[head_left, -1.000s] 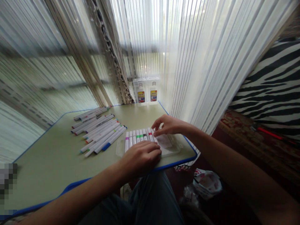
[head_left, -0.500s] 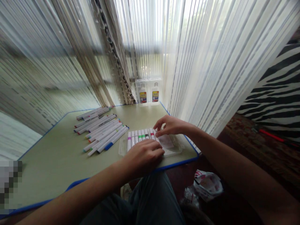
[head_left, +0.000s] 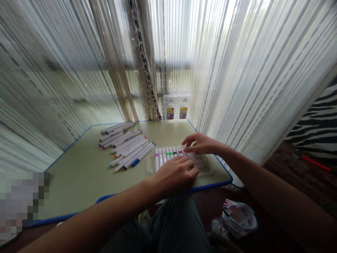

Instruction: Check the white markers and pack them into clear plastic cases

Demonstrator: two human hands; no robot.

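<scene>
A row of white markers (head_left: 164,158) with purple, green, black and red bands lies side by side in a clear plastic case (head_left: 150,165) near the table's front edge. Over the near part of this row rests my left hand (head_left: 176,172), palm down, with its loosely bent fingers covering the marker ends. My right hand (head_left: 198,143) is at the right end of the row. Its thumb and forefinger are apart beside the last markers, and I see nothing held between them. A whitish sheet or insert (head_left: 198,161) shows in the right part of the case.
Many loose markers (head_left: 129,151) lie in a heap on the pale, blue-edged table (head_left: 79,182), left of the case. Two clear cases with yellow labels (head_left: 177,109) stand at the back against string curtains (head_left: 223,70). Below right, a plastic bag (head_left: 240,219) sits on the floor.
The view has swung slightly left, so everything sits further right in it. Both hands keep nearly the same place over the marker row.
</scene>
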